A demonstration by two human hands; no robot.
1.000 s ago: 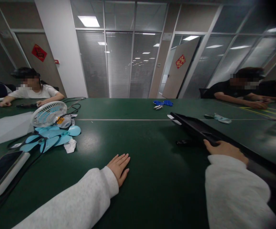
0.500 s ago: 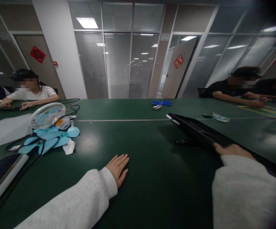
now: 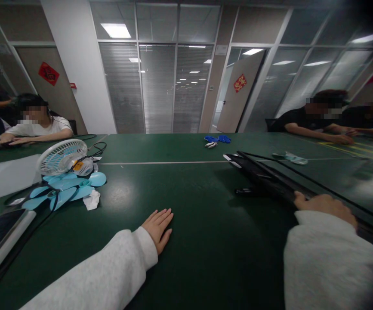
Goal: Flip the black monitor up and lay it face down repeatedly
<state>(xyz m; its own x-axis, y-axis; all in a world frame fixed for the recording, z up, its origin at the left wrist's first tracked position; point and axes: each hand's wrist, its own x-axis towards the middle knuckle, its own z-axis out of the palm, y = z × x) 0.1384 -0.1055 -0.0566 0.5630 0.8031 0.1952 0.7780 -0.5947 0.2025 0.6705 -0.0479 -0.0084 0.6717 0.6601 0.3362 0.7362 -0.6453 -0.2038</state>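
My left hand (image 3: 158,229) lies palm down on the green table (image 3: 186,185), fingers stretched out, with nothing in it. On the right, my right hand (image 3: 326,209) grips a long black flat panel (image 3: 263,174) tilted above the table. The panel's exact kind does not show; white labels (image 3: 233,161) are at its far left end. A thin black strip (image 3: 312,176) runs along its far side, partly apart from the body. Under the panel, a small black object (image 3: 245,191) rests on the table. My right fingertips are hidden from view.
At the left are a white fan (image 3: 65,157), light-blue fan blades (image 3: 65,185), a crumpled tissue (image 3: 91,200), a white device with a dark screen (image 3: 4,237) and cables. Blue gloves (image 3: 217,139) lie toward the back. Several people sit or stand around the table.
The black panel has tilted in my right hand, and a thin strip now shows apart along its far side. My left hand stays put. Another person has appeared at the far left.
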